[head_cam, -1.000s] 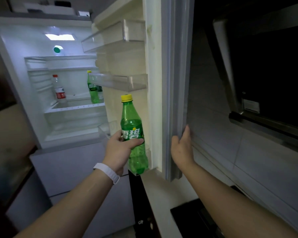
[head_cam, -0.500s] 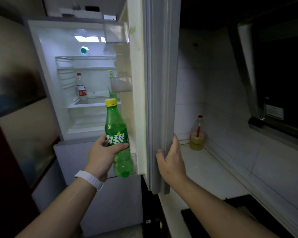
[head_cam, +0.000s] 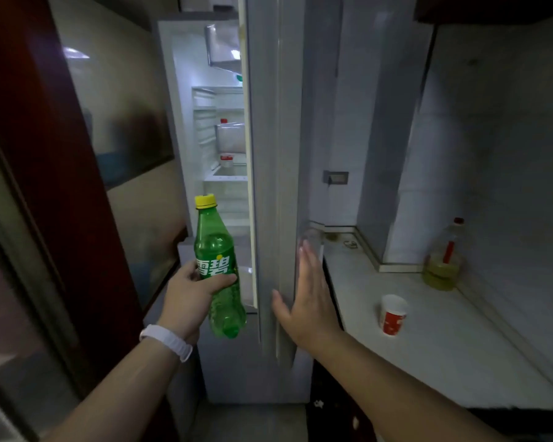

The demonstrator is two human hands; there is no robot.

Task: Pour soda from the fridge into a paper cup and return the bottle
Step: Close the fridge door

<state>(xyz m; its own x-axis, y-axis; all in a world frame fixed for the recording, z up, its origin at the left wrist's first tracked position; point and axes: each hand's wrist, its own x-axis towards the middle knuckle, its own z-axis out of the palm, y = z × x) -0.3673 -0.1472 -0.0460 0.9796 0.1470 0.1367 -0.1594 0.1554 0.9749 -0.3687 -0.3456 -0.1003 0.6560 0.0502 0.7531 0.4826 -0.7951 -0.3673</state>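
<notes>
My left hand (head_cam: 193, 295) grips a green soda bottle (head_cam: 217, 253) with a yellow cap, upright, in front of the fridge. The fridge door (head_cam: 272, 173) stands nearly edge-on, leaving a narrow gap onto the lit interior (head_cam: 224, 148). My right hand (head_cam: 307, 298) lies flat with its fingers spread against the door's outer face. A red and white paper cup (head_cam: 392, 315) stands upright on the pale counter (head_cam: 428, 352) to the right of the door, apart from both hands.
A red-capped bottle (head_cam: 226, 158) sits on a fridge shelf, partly hidden by the door. An oil bottle (head_cam: 443, 258) stands in the counter's back corner by the tiled wall. A dark red frame (head_cam: 55, 186) borders the left side.
The fridge door has swung much further towards shut. My right hand went from curling round the door edge to pressing flat on its face. The cup has come into view.
</notes>
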